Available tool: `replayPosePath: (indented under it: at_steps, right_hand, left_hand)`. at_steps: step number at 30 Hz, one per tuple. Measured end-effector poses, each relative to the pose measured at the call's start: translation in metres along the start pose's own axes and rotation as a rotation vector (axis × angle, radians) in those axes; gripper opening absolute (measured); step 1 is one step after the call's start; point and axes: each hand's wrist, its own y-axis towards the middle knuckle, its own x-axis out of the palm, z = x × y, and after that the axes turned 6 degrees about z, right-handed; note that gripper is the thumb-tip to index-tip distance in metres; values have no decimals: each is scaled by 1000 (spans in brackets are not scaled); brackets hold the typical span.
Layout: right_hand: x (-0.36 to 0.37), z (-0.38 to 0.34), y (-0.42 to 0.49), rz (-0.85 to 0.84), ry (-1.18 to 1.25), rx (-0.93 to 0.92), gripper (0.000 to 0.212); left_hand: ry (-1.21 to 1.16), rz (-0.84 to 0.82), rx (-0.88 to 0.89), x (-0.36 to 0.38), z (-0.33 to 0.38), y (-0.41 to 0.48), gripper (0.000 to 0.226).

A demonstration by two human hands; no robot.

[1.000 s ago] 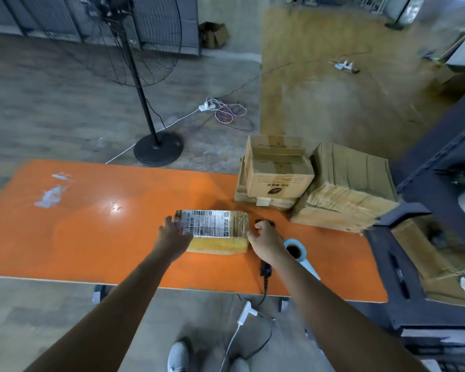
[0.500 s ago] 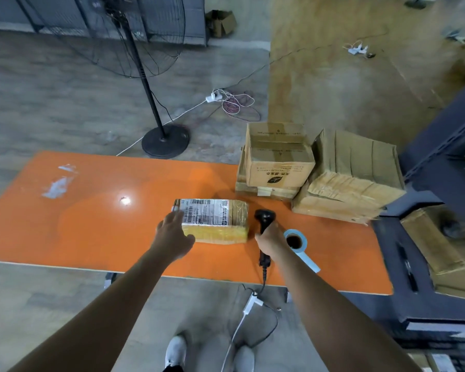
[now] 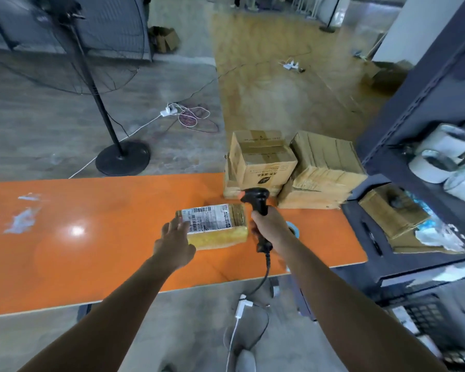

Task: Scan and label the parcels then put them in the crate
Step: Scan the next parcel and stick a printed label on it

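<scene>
A yellow-brown taped parcel (image 3: 220,232) with a white shipping label on top lies on the orange table (image 3: 91,237). My left hand (image 3: 176,241) rests on the parcel's left end with straight fingers touching the label edge. My right hand (image 3: 269,228) grips the handle of a black barcode scanner (image 3: 257,201), held upright just right of the parcel, its head level with the parcel's far edge. The scanner's cable hangs off the table's front edge.
Cardboard boxes (image 3: 263,162) and a stack of flattened cartons (image 3: 322,173) sit at the table's far right. A blue tape roll (image 3: 293,229) lies behind my right wrist. A dark metal shelf (image 3: 414,183) with label rolls stands at right. A fan stand (image 3: 121,157) is beyond the table.
My right hand took the scanner from the table and lifted it upright beside the parcel. My left hand stayed on the parcel's left end. The camera view shifted left.
</scene>
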Motion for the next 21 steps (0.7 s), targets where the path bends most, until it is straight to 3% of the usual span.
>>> replayPosePath:
  at_steps: [14,21]
  right_hand:
    - [72,-61,-67,-14,54,133,19]
    - [72,-70,-76,-6,71,142,18]
  left_hand:
    - [-65,-26,195,-26,-31,-7,46]
    - [-67,-34,215,-31,-30,-12,57]
